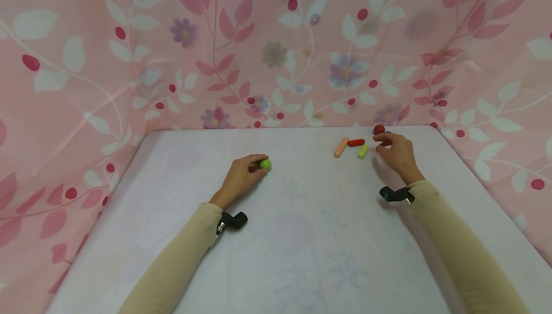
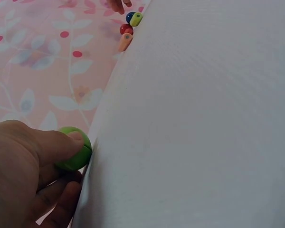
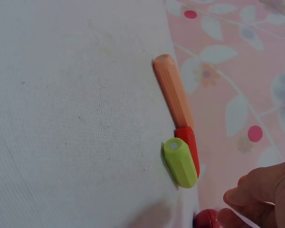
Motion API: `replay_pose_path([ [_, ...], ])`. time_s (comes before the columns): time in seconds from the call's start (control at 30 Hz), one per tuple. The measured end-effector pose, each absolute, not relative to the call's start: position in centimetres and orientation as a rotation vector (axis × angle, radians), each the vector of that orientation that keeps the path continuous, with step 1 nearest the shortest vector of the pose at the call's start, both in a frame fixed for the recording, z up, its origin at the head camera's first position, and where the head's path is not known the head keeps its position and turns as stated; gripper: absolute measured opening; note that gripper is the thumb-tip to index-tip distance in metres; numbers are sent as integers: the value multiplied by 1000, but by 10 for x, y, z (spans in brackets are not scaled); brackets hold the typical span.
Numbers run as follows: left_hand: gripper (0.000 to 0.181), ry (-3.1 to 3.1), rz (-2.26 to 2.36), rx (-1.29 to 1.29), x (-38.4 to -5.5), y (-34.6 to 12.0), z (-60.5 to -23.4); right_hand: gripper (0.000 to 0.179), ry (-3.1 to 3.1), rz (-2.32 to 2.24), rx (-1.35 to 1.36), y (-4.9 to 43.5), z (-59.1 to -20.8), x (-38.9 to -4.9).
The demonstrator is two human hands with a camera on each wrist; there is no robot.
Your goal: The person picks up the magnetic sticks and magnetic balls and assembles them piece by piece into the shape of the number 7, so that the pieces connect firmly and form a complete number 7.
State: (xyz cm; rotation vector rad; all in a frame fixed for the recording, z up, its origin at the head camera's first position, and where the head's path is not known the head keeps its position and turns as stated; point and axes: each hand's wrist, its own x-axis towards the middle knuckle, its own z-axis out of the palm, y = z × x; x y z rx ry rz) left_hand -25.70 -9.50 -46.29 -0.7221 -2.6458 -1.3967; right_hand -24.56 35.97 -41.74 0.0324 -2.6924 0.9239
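My left hand (image 1: 242,176) pinches a green ball (image 1: 265,165) between thumb and fingers, at the table's middle left. A seam runs round the ball (image 2: 75,148) in the left wrist view. At the back right, my right hand (image 1: 397,155) hovers with bent fingers and nothing between them. Just beyond its fingertips sits a red ball (image 1: 379,130); a blue ball (image 2: 130,18) beside it is mostly hidden by the hand in the head view. Left of that hand lie an orange rod (image 1: 341,147), a shorter red rod (image 1: 356,142) and a short lime-green rod (image 1: 363,151).
A white cloth covers the table (image 1: 293,237). Behind its far edge hangs a pink curtain (image 1: 276,55) with leaves and flowers. Black wrist cameras (image 1: 233,221) are strapped over both beige sleeves (image 1: 181,261).
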Motion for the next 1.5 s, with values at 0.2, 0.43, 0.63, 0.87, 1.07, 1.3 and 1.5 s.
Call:
replay_pose_path([
  [0.2,40,-2634,-1404,-735,-258,-95,-465,26,-2708,957,17,359,-418,-246],
  [0.43,43,-2593,-1401,-768,-259,-95,-469,28,-2755,956,34,358,-423,-250],
  [0.63,45,-2588,-1391,-762,-259,-95,-468,28,-2756,961,11,357,-426,-253],
  [0.87,42,-2634,-1405,-687,-257,-96,-467,30,-2742,982,51,351,-431,-262],
  [1.07,40,-2621,-1431,-688,-257,-95,-467,33,-2754,1008,54,349,-435,-271],
  [1.3,42,-2603,-1426,-708,-257,-94,-468,33,-2732,1066,43,347,-443,-276],
  [1.5,42,-2613,-1436,-701,-257,-95,-468,36,-2777,1042,50,343,-444,-280],
])
